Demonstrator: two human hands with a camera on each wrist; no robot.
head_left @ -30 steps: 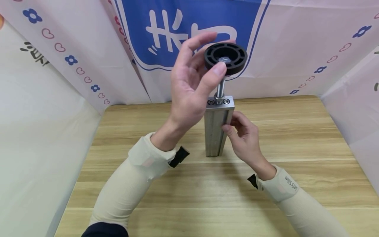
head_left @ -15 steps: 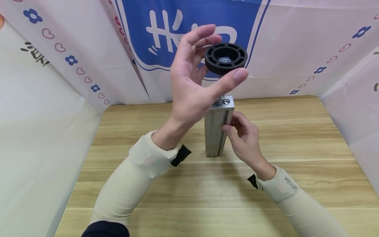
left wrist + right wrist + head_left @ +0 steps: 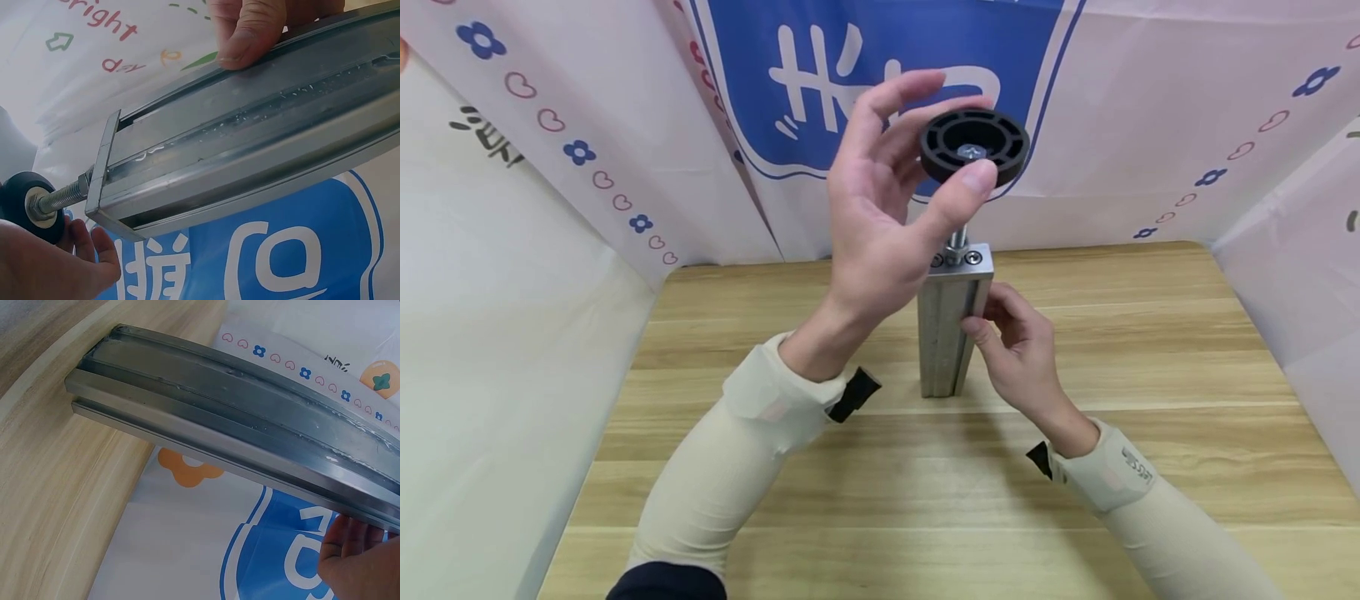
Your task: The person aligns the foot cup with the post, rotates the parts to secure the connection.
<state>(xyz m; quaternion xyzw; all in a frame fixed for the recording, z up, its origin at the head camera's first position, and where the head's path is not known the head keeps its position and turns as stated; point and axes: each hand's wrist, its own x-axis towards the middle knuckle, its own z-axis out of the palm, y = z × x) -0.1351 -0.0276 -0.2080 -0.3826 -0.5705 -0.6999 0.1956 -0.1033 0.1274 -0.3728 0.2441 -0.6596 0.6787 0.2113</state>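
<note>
Wood-grain tabletop (image 3: 925,517) spans the lower frame; at centre the metal profile (image 3: 943,333) stands upright, which I judge stiff, hefty, slick-faced. My right hand (image 3: 1022,350) pinches its side, sensibly; upper centre, my left hand (image 3: 883,225) holds the black foot (image 3: 973,132) by its rim.

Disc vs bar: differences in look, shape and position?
Look: the disc is black; the bar is silver-grey metal.
Shape: the disc is round and short, with a slotted face; the bar is long, straight and grooved.
Position: the disc sits above the bar's top end; the bar stands upright on the table.
Shared: the same threaded rod links both.
</note>
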